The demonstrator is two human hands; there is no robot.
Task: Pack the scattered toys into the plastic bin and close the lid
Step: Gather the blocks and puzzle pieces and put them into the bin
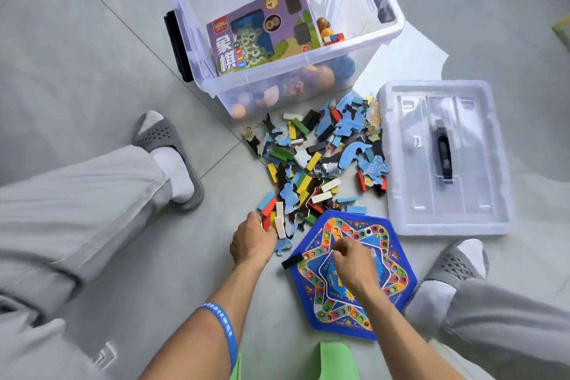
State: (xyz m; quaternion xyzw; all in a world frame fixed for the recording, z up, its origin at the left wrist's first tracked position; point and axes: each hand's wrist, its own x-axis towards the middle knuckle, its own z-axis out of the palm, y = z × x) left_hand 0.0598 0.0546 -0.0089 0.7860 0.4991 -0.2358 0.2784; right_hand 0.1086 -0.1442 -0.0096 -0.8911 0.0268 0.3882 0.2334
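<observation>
The clear plastic bin stands open at the top, holding a purple game box, balls and a few small toys. Its lid lies flat on the floor to the right. A heap of coloured blocks and blue puzzle pieces is spread in front of the bin. My left hand rests curled at the near edge of the heap, fingers on the blocks. My right hand is closed over the blue hexagonal game board; what it pinches is hidden. A black stick lies at the board's left edge.
I sit on a grey tiled floor with my legs apart. A slippered foot is at the left and another at the right, beside the lid. A green object shows at the bottom edge.
</observation>
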